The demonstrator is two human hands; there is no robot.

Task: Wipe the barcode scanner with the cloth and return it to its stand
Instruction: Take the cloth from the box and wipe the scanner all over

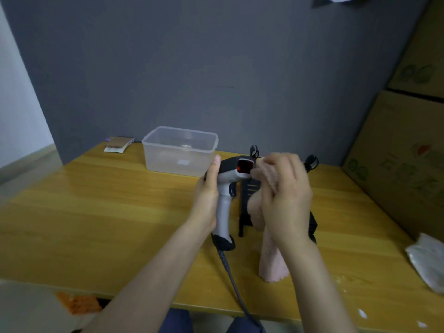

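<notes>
a: two bare hands over the yellow wood-grain desk (96, 212). what's in the left hand (206, 198)?

b: it is wrapped tight round the smooth grey plastic grip of the pistol-shaped grey-and-black barcode scanner (227, 188), lifted above the desk.

a: which way does it face?

b: handle runs near upright, dark ribbed cable at the bottom; the red glass window points right.

a: the right hand (286, 195)?

b: clenched on the fluffy pale pink cloth (271, 255), pressed against that window, tail hanging. the black slotted plastic stand (247, 207) sits just behind.
</notes>
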